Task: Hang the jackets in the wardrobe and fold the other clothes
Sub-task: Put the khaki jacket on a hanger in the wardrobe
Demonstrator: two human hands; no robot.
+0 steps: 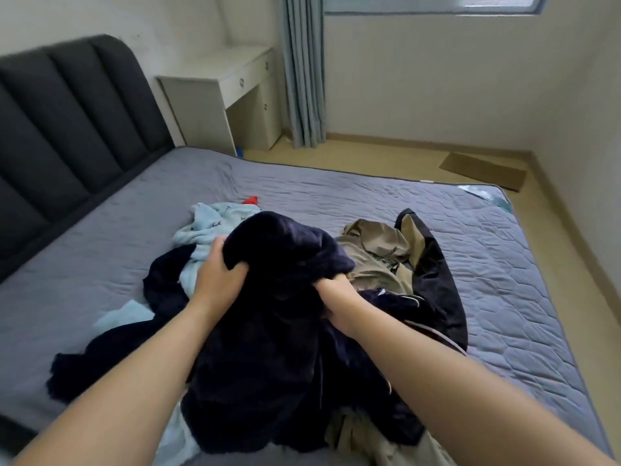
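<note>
Both hands (275,290) grip navy garment (285,250) (over bed (336,196)).

- The fluffy navy fleece garment (285,264) is shown in a deep, uniform navy.
- The soft light-blue garment (208,230) is coloured pale sky blue and is scattered with small dark marks.
- The thin khaki jacket (373,260) is seen in a dull tan-khaki throughout.
- The smooth black jacket (437,264) is black outside, with a tan lining exposed and thin white piping.
- The small red fabric piece (250,200) is coloured bright red.
- The grey quilted bed cover (336,190) is stitched in a repeating honeycomb-like pattern.
- The padded charcoal headboard (67,112) is divided into broad channels.
- The white desk (215,92), pale grey-blue curtain (302,72) and flat brown cardboard (484,169) are plainly coloured.
</note>
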